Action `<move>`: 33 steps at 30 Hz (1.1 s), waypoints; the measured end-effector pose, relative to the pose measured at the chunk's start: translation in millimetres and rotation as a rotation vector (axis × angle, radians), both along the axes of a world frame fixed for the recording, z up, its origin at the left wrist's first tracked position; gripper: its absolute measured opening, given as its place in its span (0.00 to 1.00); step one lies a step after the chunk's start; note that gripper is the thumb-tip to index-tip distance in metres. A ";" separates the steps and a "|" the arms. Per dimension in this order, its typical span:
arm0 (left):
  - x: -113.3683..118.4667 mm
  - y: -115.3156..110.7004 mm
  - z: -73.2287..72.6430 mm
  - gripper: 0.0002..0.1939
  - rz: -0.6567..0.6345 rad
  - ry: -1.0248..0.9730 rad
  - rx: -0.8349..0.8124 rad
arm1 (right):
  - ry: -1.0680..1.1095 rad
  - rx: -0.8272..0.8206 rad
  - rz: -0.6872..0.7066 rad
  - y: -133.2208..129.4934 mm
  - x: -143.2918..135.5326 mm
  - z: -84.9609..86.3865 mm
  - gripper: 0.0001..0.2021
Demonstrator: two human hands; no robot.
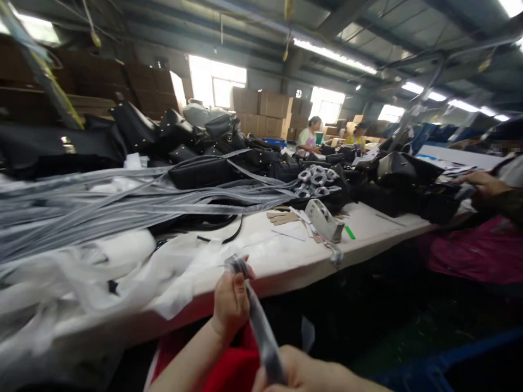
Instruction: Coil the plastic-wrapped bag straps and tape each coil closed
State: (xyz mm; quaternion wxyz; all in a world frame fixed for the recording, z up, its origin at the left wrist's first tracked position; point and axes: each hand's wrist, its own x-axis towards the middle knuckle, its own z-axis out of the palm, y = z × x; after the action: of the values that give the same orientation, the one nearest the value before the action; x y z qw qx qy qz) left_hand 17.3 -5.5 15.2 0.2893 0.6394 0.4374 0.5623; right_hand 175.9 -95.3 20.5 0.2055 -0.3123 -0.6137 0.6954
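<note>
A long grey strap in a clear wrap (261, 326) runs between my two hands at the table's front edge. My left hand (232, 299) is closed around its far end, where the strap is wound into a small coil. Nearer to me, my right hand (292, 370) grips the strap lower down, blurred and partly cut off by the bottom of the view. Beyond them on the table lie many similar grey straps (163, 201), spread out to the left. Several rolled coils (316, 179) are heaped at their right end.
A tape dispenser (324, 220) stands on the white table (286, 264), beside brown strips (283, 218) and a green piece (350, 232). Black bags (212, 169) are piled behind. White wrapping sheets (122, 272) cover the left side. A co-worker's hand (484, 184) is at right.
</note>
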 end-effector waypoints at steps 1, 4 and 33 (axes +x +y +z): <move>-7.4 2.8 -10.5 0.28 -0.026 0.122 0.059 | 0.021 -0.022 -0.079 2.6 13.2 8.6 0.19; -15.6 -6.4 -25.6 0.28 -0.249 0.338 -0.030 | -0.077 0.021 -0.418 36.2 61.8 24.5 0.23; -15.5 -6.9 -4.0 0.31 -0.412 0.256 -0.419 | -0.337 0.269 -0.263 84.2 86.0 -2.2 0.22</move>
State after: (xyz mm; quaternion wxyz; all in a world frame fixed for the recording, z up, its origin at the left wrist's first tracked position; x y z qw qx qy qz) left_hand 1.8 -12.4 11.2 0.4653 0.7065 0.4379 0.3044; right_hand 261.9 -11.0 18.4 0.2288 -0.4706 -0.6806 0.5128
